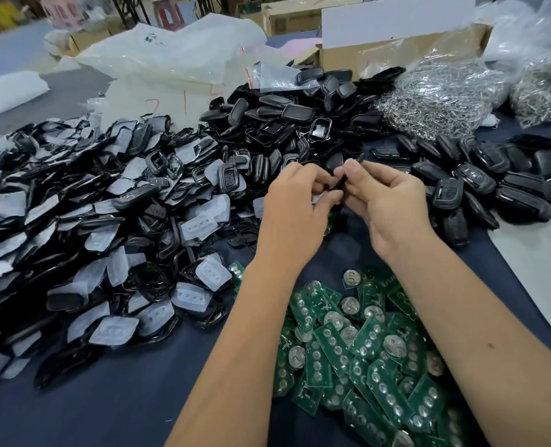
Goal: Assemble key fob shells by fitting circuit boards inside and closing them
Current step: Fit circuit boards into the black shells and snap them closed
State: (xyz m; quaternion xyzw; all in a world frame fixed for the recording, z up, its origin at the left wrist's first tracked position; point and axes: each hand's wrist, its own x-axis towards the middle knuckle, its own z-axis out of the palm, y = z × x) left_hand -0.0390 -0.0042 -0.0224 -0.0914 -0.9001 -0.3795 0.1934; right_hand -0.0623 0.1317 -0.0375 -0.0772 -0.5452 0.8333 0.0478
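Dark navy cloth-covered table [116, 411], heaped with parts. Left: wide pile of black fob frames with translucent white rubber button pads [84, 227]. Centre back: mound of glossy black plastic shell halves [287, 114]. Right: row of closed black key fobs [480, 185]. Near edge, under the forearms: spread of green circuit boards with round silver coin cells [361, 346]. Far right: clear bags of silver metal key rings [445, 91]. Behind: crumpled white plastic sheeting [177, 50], brown cardboard box [393, 50]; room beyond blurred, floor and a stool faintly visible.

Both hands raised above the table centre, backs toward the camera, fingers curled inward and meeting. Left hand [295, 204] and right hand [385, 195] together pinch a small black key fob shell [338, 183], held edge-on between the fingertips.

Shell mostly hidden by the fingers; whether a board sits inside it cannot be told. A sliver of green shows below the hands. Forearms cut off at the bottom edge.
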